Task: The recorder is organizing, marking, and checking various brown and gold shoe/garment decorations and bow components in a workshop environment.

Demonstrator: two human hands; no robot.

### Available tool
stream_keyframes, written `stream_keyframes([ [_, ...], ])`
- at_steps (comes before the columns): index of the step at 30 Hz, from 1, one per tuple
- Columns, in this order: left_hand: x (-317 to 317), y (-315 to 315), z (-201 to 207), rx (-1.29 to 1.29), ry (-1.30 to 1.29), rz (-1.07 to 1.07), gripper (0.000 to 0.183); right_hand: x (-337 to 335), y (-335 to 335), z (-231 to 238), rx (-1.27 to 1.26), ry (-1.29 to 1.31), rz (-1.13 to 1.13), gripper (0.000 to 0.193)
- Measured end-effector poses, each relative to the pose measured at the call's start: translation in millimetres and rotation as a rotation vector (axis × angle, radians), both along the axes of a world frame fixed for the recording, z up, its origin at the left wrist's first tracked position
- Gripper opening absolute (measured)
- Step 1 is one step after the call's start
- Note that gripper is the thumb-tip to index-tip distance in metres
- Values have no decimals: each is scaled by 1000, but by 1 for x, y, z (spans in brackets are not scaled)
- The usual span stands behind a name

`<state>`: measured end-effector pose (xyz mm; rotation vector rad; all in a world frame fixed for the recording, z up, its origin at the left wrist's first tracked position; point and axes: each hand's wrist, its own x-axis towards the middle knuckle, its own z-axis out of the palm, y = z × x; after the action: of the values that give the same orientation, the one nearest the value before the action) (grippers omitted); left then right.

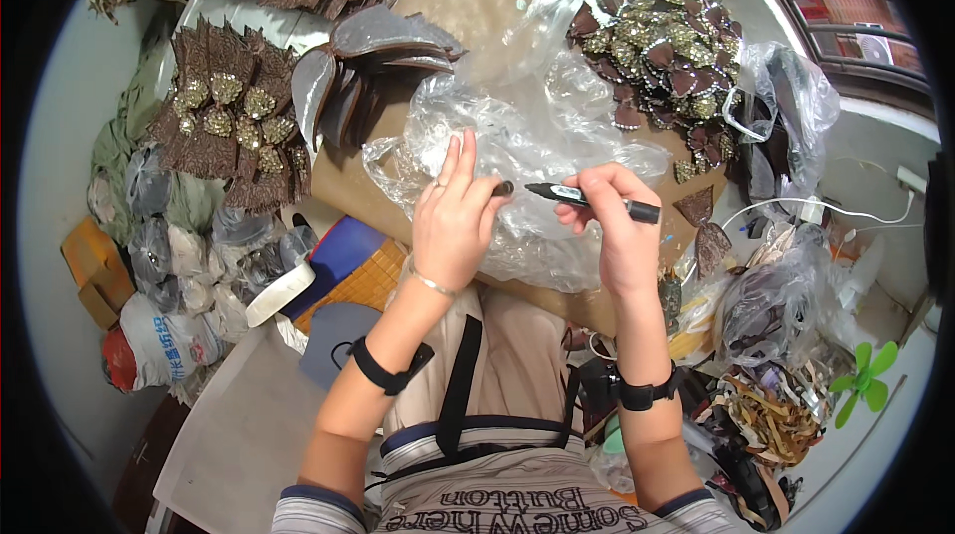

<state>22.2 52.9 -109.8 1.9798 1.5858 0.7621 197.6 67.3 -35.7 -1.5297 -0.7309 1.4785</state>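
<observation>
A black marker (582, 198) lies in my right hand (619, 221), gripped between thumb and fingers, with its bare tip pointing left. Its black cap (502, 189) is pinched by my left hand (453, 221), whose other fingers stretch forward. A small gap separates the cap from the tip. Under both hands, a crumpled clear plastic bag (468, 111) spreads over brown paper (343, 181) on the table. What the bag holds, if anything, I cannot make out.
Brown bow pieces with gold sequins (662, 47) are heaped at the far right. Grey-backed curved pieces (373, 62) and fringed sequined pieces (229, 111) lie at the left. A blue-and-orange basket (348, 266) stands beside my left arm; a green fan (863, 383) is at the right.
</observation>
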Motion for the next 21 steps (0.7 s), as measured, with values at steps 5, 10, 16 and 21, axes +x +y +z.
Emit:
stream_keyframes([
  [5, 5, -7, 39, -17, 83, -60, 14, -1, -3, 6, -42, -114, 124, 21],
  [10, 19, -37, 64, -166, -28, -235, 9, 4, -20, 18, -183, -149, 64, 34],
  [16, 32, -83, 90, -1077, -640, -208, 27, 14, -75, 0, -324, 83, -72, 41],
  [21, 34, -90, 78, -1315, -914, -134, 27, 13, -69, 6, -408, 156, -56, 42],
])
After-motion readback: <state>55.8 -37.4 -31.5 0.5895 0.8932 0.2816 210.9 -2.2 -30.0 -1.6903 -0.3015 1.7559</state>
